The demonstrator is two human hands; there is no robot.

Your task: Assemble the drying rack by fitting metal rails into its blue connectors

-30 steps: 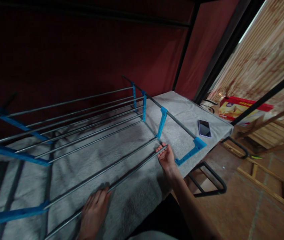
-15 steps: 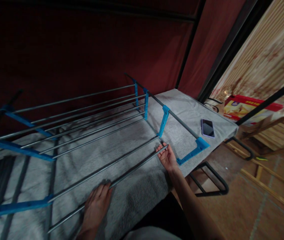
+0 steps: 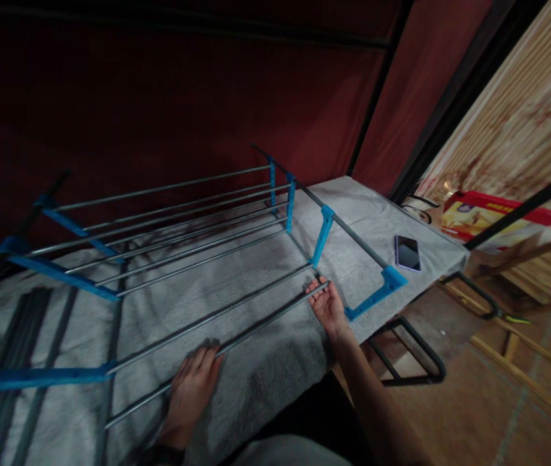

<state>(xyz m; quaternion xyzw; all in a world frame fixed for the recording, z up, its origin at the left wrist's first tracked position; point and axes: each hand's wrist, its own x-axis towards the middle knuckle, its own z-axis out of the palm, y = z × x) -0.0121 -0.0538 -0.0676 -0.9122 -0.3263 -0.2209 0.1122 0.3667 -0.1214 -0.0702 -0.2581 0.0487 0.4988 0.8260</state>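
In the head view a rack frame of thin grey metal tubes and blue plastic brackets (image 3: 322, 236) lies across a grey blanket. My left hand (image 3: 193, 388) is closed over the middle of a loose-ended metal tube (image 3: 265, 323), palm down. My right hand (image 3: 327, 305) holds the same tube near its far right end, palm turned up, thumb and fingers about it. That end stands apart from the blue corner bracket (image 3: 377, 294) to its right. The tube's left end lies by a dark crosswise pole (image 3: 112, 343). A parallel tube (image 3: 221, 310) runs just behind it, joined to blue brackets.
A bundle of dark tubes (image 3: 8, 362) lies on the blanket (image 3: 250, 285) at the left. A phone (image 3: 408, 252) rests near the right edge. Black metal rails (image 3: 411, 353) jut out below it. Behind are a dark red wall (image 3: 182, 97) and a red-yellow box (image 3: 489, 217).
The view has shifted a little, so the rack's left side sits further right in the picture. Both hands keep their hold on the tube, with hardly any movement.
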